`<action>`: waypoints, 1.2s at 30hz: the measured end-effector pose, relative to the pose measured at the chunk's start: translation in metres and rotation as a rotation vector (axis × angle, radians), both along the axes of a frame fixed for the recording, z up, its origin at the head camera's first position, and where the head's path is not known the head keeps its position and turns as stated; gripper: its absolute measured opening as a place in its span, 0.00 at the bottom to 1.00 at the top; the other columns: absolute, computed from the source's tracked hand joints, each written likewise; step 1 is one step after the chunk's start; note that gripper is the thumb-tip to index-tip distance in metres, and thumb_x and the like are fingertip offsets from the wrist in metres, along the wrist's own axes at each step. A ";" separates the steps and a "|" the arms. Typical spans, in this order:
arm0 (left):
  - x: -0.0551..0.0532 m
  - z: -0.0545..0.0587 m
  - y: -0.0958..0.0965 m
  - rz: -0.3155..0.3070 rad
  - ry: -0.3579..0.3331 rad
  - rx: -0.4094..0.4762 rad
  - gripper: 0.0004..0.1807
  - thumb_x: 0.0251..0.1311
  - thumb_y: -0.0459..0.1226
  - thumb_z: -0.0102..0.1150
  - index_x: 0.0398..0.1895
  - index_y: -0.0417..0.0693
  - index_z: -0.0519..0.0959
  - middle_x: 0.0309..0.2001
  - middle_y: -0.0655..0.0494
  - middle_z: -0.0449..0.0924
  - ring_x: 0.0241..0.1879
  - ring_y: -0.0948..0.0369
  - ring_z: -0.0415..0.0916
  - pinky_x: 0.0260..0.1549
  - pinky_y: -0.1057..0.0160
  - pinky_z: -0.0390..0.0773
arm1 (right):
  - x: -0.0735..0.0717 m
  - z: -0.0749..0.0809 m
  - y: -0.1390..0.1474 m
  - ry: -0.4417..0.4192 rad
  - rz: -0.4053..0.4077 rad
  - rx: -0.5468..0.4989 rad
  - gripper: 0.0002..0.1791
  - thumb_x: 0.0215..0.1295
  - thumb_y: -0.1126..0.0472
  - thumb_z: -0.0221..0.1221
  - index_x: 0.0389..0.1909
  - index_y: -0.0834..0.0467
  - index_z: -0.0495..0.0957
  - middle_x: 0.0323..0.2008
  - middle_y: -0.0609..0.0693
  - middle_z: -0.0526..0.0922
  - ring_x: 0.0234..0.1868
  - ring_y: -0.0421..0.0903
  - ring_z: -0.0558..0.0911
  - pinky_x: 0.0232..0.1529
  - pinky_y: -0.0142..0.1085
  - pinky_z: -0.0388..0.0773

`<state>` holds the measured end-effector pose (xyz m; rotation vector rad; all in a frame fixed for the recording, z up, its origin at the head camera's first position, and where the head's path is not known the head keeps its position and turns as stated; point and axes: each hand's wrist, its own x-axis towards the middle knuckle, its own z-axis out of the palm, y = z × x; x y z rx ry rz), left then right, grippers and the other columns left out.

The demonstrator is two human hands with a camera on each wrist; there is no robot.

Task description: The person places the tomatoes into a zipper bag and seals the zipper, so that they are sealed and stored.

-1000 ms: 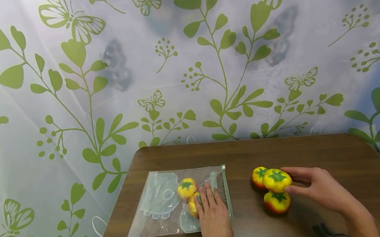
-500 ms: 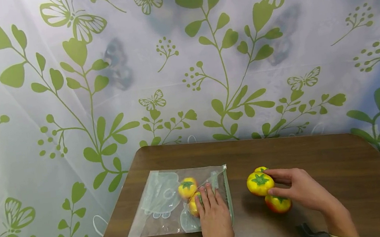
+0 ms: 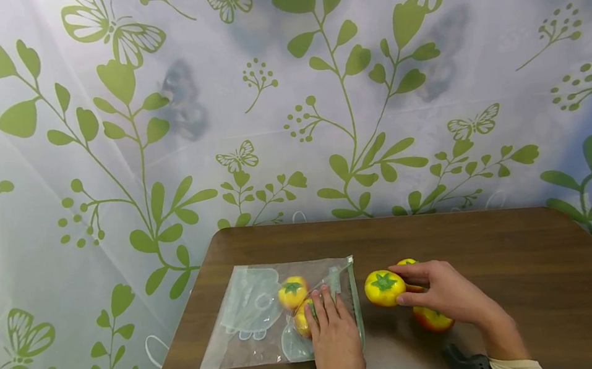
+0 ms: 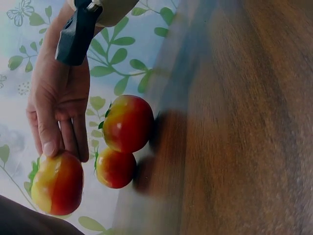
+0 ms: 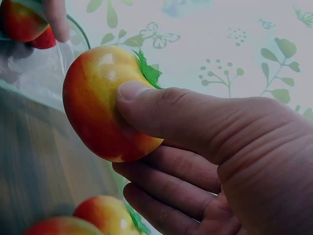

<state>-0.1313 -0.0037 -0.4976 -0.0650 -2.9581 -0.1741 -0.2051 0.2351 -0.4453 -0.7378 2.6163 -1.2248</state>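
My right hand [image 3: 450, 292] holds a yellow-and-red toy tomato [image 3: 384, 288] with a green star-shaped top, pinched between thumb and fingers above the table. In the right wrist view the thumb presses on the side of this tomato [image 5: 107, 107]. Two more tomatoes sit under and behind that hand, one at the front [image 3: 433, 318] and one farther back [image 3: 407, 261], partly hidden. My left hand [image 3: 335, 341] rests with straight fingers on a clear zip bag [image 3: 221, 344] lying flat. Inside the bag are two tomatoes, one uncovered [image 3: 292, 293] and one partly under the fingers [image 3: 301, 322].
The brown wooden table [image 3: 538, 277] extends right of the hands. A curtain [image 3: 240, 104] with green leaves and butterflies hangs behind it. The bag's green-edged side [image 3: 356, 301] faces the held tomato. A dark strap [image 3: 468, 364] is at the right wrist.
My right hand has carried the tomato leftward, from above the other two tomatoes to near the bag's green edge. The left hand stays on the bag.
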 end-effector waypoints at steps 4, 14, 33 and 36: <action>0.000 0.000 0.000 -0.002 -0.016 0.003 0.46 0.54 0.32 0.81 0.78 0.38 0.73 0.84 0.36 0.63 0.84 0.38 0.60 0.81 0.36 0.60 | -0.004 -0.002 -0.008 -0.005 0.031 -0.025 0.35 0.70 0.51 0.74 0.73 0.62 0.79 0.65 0.61 0.86 0.62 0.59 0.89 0.57 0.49 0.88; -0.003 0.002 0.001 -0.005 -0.080 0.024 0.49 0.53 0.32 0.83 0.80 0.38 0.71 0.85 0.36 0.60 0.86 0.38 0.55 0.82 0.35 0.56 | -0.010 -0.014 -0.029 0.008 0.064 0.001 0.34 0.69 0.50 0.75 0.71 0.61 0.81 0.63 0.57 0.88 0.62 0.58 0.89 0.62 0.57 0.84; -0.003 0.000 -0.002 -0.002 -0.065 0.012 0.51 0.52 0.34 0.83 0.80 0.37 0.69 0.85 0.35 0.60 0.85 0.38 0.56 0.82 0.35 0.57 | -0.011 -0.029 -0.049 -0.082 0.123 0.005 0.33 0.70 0.53 0.74 0.71 0.64 0.80 0.68 0.59 0.86 0.67 0.61 0.86 0.66 0.59 0.81; -0.004 0.000 -0.002 -0.004 -0.073 0.009 0.50 0.54 0.34 0.83 0.81 0.37 0.69 0.85 0.36 0.59 0.86 0.38 0.55 0.82 0.35 0.57 | -0.013 -0.033 -0.053 -0.073 0.133 0.010 0.33 0.70 0.52 0.75 0.70 0.63 0.81 0.67 0.57 0.86 0.66 0.60 0.86 0.66 0.58 0.81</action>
